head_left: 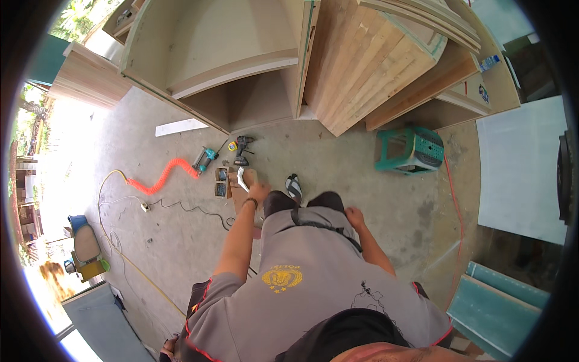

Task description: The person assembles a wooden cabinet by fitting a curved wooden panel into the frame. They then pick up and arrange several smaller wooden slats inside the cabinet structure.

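Note:
My left hand (259,192) is beside my knee, its fingers curled into a loose fist; whatever they hold, if anything, is hidden. It is nearest to a brown board or box (236,192) on the floor, where a crumpled white piece (242,179) lies. Beside that stands a small wooden box (221,182) with compartments of dark fasteners. Low by my other thigh hangs my right hand (354,217), too small to show how its fingers are set. A black cordless drill (242,149), a yellow tape measure (233,146) and a teal air nailer (205,159) lie farther off.
An orange coiled hose (160,183) and a dark cable (193,209) cross the concrete floor at left. Unfinished wooden cabinets (235,67) stand ahead, with a slatted wooden panel (362,63) leaning beside them. A green plastic stool (410,149) is at right, near a red cord (453,193).

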Demonstrator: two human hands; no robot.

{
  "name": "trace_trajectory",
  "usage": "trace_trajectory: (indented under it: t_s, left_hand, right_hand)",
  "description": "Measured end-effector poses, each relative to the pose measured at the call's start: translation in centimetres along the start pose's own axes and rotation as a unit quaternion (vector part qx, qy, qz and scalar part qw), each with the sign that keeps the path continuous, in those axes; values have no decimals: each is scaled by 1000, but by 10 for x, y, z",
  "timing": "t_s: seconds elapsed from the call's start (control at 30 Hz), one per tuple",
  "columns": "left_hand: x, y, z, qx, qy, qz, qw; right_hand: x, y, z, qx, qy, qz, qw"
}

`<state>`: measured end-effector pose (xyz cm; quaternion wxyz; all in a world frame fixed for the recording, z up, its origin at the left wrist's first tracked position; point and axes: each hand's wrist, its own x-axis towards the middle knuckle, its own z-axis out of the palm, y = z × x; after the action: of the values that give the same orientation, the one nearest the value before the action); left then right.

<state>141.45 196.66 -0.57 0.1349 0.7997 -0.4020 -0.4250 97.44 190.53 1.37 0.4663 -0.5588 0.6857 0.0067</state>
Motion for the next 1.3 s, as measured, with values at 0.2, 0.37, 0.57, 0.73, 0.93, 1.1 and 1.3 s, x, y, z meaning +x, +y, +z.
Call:
trace_trajectory:
  t_s: [0.2, 0.37, 0.57, 0.73, 0.93, 1.1, 1.3]
  left_hand:
    - [62, 84, -110, -371, 90, -23, 924]
    - [80, 113, -172, -577, 107, -52, 808]
    - [113, 100, -215, -683, 210, -105, 692]
    - [137, 120, -263, -681, 303, -169, 645]
    - [161, 123, -321, -628, 409, -133, 649]
    - [167, 123, -374, -541, 511, -148, 652]
    - [176, 115, -421, -442, 594, -124, 660]
  right_hand:
    - [87, -156, -28, 2, 3, -133, 991]
    - [170, -267, -64, 1, 11, -206, 978]
    - [252, -396, -95, 43, 23, -289, 956]
    - [295, -473, -111, 16, -40, -328, 944]
    - [344, -497, -113, -73, -12, -403, 912]
    - [372, -481, -110, -35, -41, -361, 931]
    - [347, -477, -122, -69, -29, -329, 941]
